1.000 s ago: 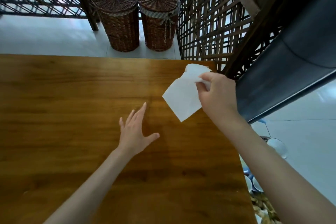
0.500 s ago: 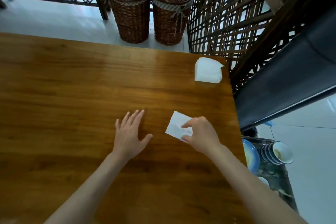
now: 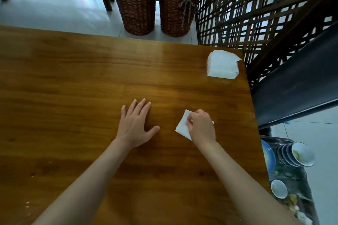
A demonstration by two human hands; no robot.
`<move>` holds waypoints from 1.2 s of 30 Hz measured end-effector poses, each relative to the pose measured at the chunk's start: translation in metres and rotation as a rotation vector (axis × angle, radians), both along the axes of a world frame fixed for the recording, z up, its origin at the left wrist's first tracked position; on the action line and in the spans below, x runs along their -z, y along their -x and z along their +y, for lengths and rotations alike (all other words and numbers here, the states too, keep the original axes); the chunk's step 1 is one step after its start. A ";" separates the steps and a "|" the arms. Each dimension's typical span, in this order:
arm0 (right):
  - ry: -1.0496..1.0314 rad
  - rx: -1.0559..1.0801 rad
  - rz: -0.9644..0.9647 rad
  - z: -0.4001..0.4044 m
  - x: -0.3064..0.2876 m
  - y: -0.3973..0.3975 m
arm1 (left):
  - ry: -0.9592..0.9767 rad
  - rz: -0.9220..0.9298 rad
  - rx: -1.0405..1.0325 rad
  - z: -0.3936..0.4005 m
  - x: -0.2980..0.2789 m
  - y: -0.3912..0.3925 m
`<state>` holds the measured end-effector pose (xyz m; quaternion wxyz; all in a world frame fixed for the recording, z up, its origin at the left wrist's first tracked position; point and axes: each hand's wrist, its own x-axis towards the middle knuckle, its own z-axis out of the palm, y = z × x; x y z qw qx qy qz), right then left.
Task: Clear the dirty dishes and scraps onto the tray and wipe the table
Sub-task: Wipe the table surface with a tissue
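Two hands on the table (image 3: 73, 82).
Left hand (image 3: 136, 124) lies flat, fingers straight; right hand (image 3: 201, 127) pinches a napkin (image 3: 182, 127); no writing legible.

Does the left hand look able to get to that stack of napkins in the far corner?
Probably yes. The left hand lies flat and holds nothing, and only bare wooden table shows between it and the stack of napkins. It would be a long stretch, though; the right hand is nearer.
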<state>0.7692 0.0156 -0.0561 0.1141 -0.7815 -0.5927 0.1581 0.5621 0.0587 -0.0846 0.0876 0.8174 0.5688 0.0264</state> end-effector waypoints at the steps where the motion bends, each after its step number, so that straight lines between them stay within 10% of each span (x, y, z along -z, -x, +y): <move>1: -0.014 -0.009 0.000 0.001 0.002 0.000 | -0.002 0.008 0.007 0.000 0.002 -0.001; 12: -0.154 0.044 -0.086 0.052 0.010 -0.006 | -0.063 -0.017 0.005 -0.002 0.011 0.000; 21: -0.196 -0.385 -0.179 0.009 0.019 -0.003 | -0.049 -0.009 -0.010 0.000 0.017 0.001; 31: -0.061 0.136 -0.323 0.046 0.016 -0.083 | -0.057 0.000 0.011 0.002 0.018 0.003; 36: -0.117 -0.091 -0.256 0.021 0.021 -0.032 | -0.059 -0.026 0.005 0.002 0.019 0.003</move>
